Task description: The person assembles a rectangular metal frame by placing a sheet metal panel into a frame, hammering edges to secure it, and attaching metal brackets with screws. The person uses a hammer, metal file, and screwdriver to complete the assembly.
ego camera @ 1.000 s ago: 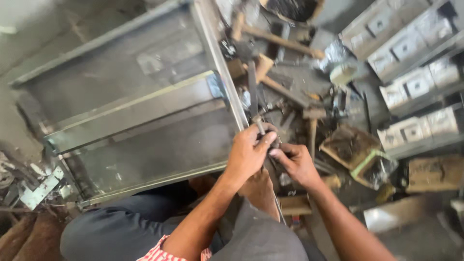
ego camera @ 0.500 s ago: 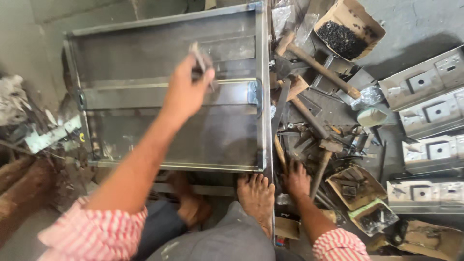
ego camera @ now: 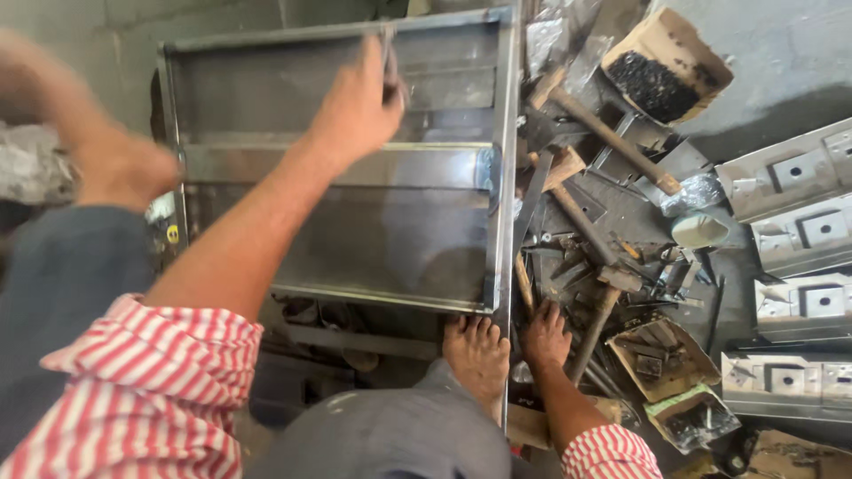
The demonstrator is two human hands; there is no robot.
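Observation:
My left hand [ego camera: 359, 106] reaches out over a large steel frame panel [ego camera: 399, 231] lying on the floor. Its fingers are closed on a small thin metal piece [ego camera: 390, 64] near the panel's top rail. My right hand [ego camera: 543, 333] rests low on the floor beside the panel's right edge, fingers spread among scattered tools, holding nothing. My bare foot [ego camera: 477, 350] stands just left of it, against the panel's near corner.
Wooden-handled hammers [ego camera: 612, 137] and metal scraps litter the floor right of the panel. A cardboard box of dark bits [ego camera: 661, 66] sits at top right, steel brackets with square holes [ego camera: 799, 231] at far right, small boxes of hardware [ego camera: 661, 355] below. A blurred skin-coloured shape [ego camera: 115, 164] is at left.
My left hand left the spot beside my right hand and swung up and across over the panel with the small metal piece. My right hand dropped onto the floor among the tools.

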